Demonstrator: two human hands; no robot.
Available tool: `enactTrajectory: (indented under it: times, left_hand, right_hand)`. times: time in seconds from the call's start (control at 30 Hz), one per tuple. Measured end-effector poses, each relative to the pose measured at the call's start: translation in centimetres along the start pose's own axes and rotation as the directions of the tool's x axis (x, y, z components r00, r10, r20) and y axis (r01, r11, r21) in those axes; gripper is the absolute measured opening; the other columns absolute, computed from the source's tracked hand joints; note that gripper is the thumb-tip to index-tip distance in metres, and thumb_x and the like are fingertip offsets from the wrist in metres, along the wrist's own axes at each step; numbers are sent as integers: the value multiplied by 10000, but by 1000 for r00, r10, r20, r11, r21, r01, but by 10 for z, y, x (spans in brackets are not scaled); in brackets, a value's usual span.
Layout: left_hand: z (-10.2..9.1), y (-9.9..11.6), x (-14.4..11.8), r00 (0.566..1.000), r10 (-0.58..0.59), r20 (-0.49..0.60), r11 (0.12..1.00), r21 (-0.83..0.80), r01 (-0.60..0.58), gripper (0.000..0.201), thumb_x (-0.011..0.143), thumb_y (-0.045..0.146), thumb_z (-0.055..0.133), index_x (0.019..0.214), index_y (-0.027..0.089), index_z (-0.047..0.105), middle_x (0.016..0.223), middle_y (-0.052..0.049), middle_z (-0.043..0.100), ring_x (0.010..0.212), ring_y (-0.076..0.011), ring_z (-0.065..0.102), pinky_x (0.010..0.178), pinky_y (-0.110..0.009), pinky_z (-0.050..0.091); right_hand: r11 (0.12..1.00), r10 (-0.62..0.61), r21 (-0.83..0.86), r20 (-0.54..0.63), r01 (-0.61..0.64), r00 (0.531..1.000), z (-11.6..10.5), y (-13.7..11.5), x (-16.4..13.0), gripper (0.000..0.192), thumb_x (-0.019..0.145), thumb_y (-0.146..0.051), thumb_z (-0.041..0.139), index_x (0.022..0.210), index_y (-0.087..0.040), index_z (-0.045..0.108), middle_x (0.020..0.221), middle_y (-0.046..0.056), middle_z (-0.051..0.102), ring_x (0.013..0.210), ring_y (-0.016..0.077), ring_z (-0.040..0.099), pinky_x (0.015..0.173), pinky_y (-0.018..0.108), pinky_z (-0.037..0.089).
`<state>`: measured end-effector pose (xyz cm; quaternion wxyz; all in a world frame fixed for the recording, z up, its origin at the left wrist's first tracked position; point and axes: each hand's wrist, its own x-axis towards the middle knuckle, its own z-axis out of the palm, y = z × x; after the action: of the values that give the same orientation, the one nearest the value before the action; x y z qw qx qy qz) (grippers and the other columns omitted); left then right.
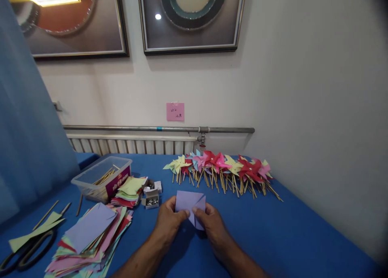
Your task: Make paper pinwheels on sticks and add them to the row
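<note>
A purple paper square [185, 201] with slits cut in from its corners is held up above the blue table. My left hand [170, 215] grips its left edge, thumb on the face towards me. On the other side my right hand [212, 219] pinches the right part, its thumb near the middle of the sheet. The fingers behind the paper are hidden. To the left of my hands stand small open boxes of metal pins [152, 202]. A large stack of coloured paper [91, 229], with a purple sheet on top, lies at the lower left.
Finished paper pinwheels on sticks [218, 164] lie in a row at the back right. A clear plastic tub [91, 185] with sticks stands at the left, beside a smaller paper stack [130, 189]. Black-handled scissors [36, 249] lie under pale green paper strips [39, 231]. A radiator [133, 144] lines the wall.
</note>
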<state>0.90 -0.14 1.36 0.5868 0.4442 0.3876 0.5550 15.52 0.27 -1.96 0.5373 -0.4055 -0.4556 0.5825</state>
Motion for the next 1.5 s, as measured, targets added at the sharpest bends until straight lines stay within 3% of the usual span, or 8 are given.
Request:
enactTrajectory:
  times: [0.23, 0.47, 0.83, 1.03, 1.27, 1.5]
  left_hand:
    - [-8, -5, 8, 1000, -28, -5, 999, -44, 28, 367, 488, 253, 868, 796, 121, 718, 713, -74, 739, 621, -184, 649, 643, -284, 498]
    - [-7, -7, 7, 998, -12, 65, 1000, -12, 12, 420, 496, 199, 843, 896, 103, 760, 773, -84, 758, 666, -198, 653, 672, -290, 502]
    - [-4, -2, 4, 1000, 2, 8, 1000, 13, -2, 365, 517, 140, 783, 880, 107, 755, 768, -63, 750, 668, -179, 629, 682, -279, 487]
    - [-4, -4, 5, 1000, 2, -1, 1000, 28, -2, 349, 500, 141, 805, 843, 112, 746, 726, -35, 733, 662, -161, 616, 673, -256, 488]
    - [-1, -5, 2, 1000, -4, 17, 1000, 25, 4, 391, 524, 181, 815, 902, 105, 752, 764, -54, 752, 682, -177, 645, 678, -264, 500]
    - [-2, -8, 3, 1000, -11, 14, 1000, -3, 11, 385, 513, 149, 802, 891, 98, 746, 774, -62, 763, 666, -175, 646, 669, -268, 505]
  right_hand:
    - [997, -14, -81, -15, 13, 1000, -7, 6, 7, 514, 674, -540, 781, 973, -124, 737, 732, 55, 728, 597, 172, 615, 584, 273, 471]
    - [982, -14, -189, -46, 6, 999, -7, 7, 6, 517, 662, -541, 776, 963, -122, 741, 729, 55, 723, 604, 177, 608, 575, 281, 463]
    - [1000, -18, 9, 72, 17, 997, 4, -12, -10, 475, 751, -499, 776, 1034, -121, 726, 794, 64, 734, 665, 168, 619, 630, 269, 453]
    - [998, -7, -54, 50, 10, 999, 0, -5, -4, 519, 642, -462, 851, 1017, -120, 742, 823, 76, 752, 728, 208, 655, 676, 300, 493]
    - [995, 3, -102, 11, -1, 1000, -3, -3, -4, 437, 712, -436, 789, 1014, -122, 749, 807, 71, 757, 696, 194, 651, 642, 277, 487]
    - [1000, -5, -29, 25, 6, 1000, 0, -5, -7, 435, 715, -412, 784, 1030, -115, 739, 800, 73, 757, 656, 180, 645, 592, 256, 472]
